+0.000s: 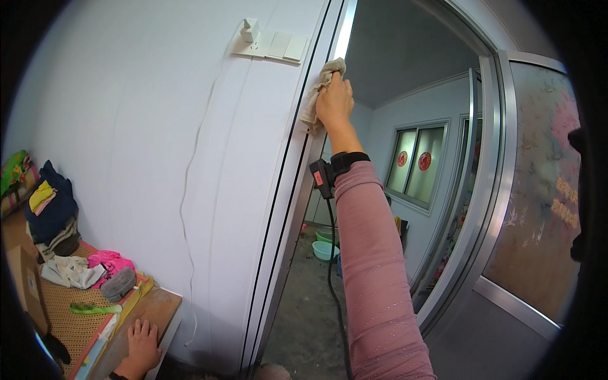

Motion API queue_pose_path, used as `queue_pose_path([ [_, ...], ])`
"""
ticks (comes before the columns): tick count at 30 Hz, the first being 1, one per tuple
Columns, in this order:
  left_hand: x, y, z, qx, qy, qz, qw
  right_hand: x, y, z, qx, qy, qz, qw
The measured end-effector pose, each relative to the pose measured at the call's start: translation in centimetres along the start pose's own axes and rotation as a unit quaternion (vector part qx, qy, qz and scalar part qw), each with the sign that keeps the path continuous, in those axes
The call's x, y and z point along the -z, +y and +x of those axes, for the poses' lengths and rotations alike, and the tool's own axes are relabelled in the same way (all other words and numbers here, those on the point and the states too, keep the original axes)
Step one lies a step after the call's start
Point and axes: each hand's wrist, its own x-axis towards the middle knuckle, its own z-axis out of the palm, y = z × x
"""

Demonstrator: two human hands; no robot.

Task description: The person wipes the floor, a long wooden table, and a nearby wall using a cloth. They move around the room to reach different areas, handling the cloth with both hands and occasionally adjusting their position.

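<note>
My right hand (336, 100) grips a crumpled beige cloth (311, 107) and presses it against the metal door frame (281, 223), high up beside the doorway. A black strap with a small cabled device (323, 178) sits on that wrist, below a pink sleeve. Low on the left, my left hand (144, 346) rests palm down on the wooden edge (154, 306) of a bed, its fingers a little apart and holding nothing. Near it on the woven mat (61, 304) lie a green comb (95, 308) and a grey case (118, 284).
A white socket and switch panel (269, 46) holds a charger (249, 30), whose cable (183, 199) hangs down the wall. Folded clothes (52, 209) are piled on the bed. Through the doorway stand plastic basins (325, 250). A frosted-glass door (536, 190) stands at the right.
</note>
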Motion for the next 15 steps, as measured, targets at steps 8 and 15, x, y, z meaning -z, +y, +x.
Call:
queue_pose_path([
  [8, 0.7, 0.0, 0.0, 0.003, -0.034, 0.014, 0.999, 0.2, -0.1, 2.5, -0.025, -0.009, 0.007, 1.000],
  [15, 0.2, -0.2, -0.1, 0.001, -0.030, -0.004, 1.000, 0.2, -0.4, 4.4, -0.042, -0.029, 0.004, 0.999],
])
